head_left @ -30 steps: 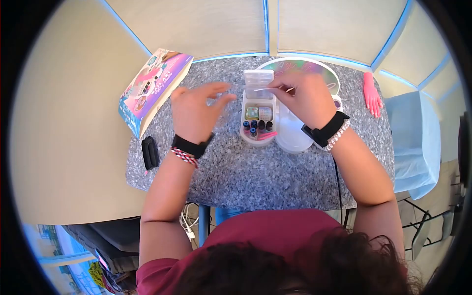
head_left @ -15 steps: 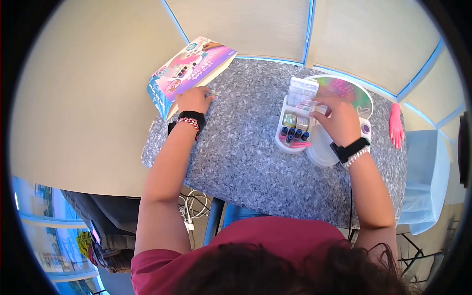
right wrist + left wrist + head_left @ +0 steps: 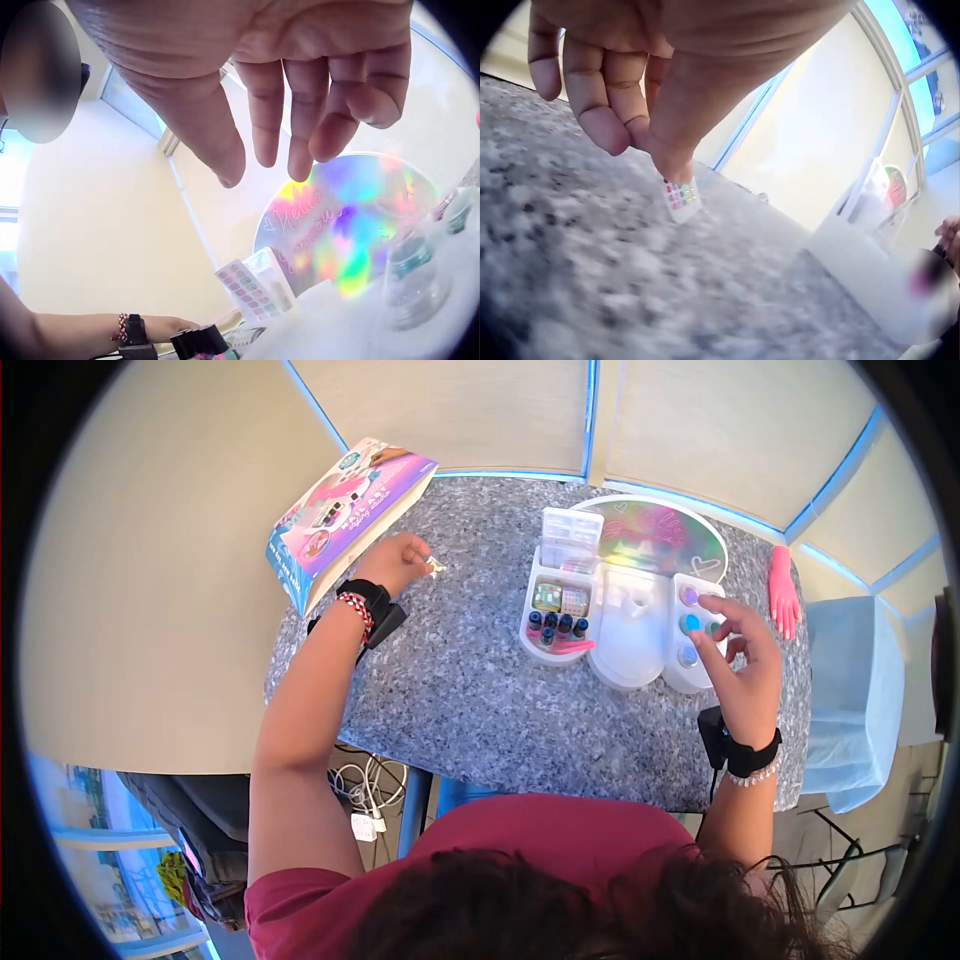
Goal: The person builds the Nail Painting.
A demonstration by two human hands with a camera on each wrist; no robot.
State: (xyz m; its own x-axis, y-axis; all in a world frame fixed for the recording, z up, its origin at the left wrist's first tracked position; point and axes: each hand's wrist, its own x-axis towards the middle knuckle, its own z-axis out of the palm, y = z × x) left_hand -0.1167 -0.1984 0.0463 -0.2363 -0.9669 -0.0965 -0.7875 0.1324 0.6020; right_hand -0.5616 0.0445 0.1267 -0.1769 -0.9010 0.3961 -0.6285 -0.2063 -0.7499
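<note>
The left hand (image 3: pixel 396 563) pinches a small sheet of colored gems (image 3: pixel 681 196) between thumb and finger, low over the grey tabletop beside the box. The right hand (image 3: pixel 748 660) holds nothing; its parted thumb and fingers hover over the case's right compartment (image 3: pixel 690 676), near a blue-topped pot (image 3: pixel 690 622) and a purple one (image 3: pixel 689 595). In the right wrist view its fingers (image 3: pixel 264 112) hang above a clear jar (image 3: pixel 414 281). The case's left compartment (image 3: pixel 541 652) contains dark-capped bottles, a pink item and small rolls, with a clear lidded organizer (image 3: pixel 572 532) upright behind.
A nail art box (image 3: pixel 350 510) lies at the left of the grey table (image 3: pixel 450 690). An oval iridescent panel (image 3: pixel 660 535) stands behind the case. A pink model hand (image 3: pixel 783 595) is at the right edge, near a chair with a light blue cover (image 3: pixel 855 690).
The right hand has moved right, from the clear organizer to the right compartment, and the thin item once in its fingers is gone. The left hand has moved from mid-table to beside the box.
</note>
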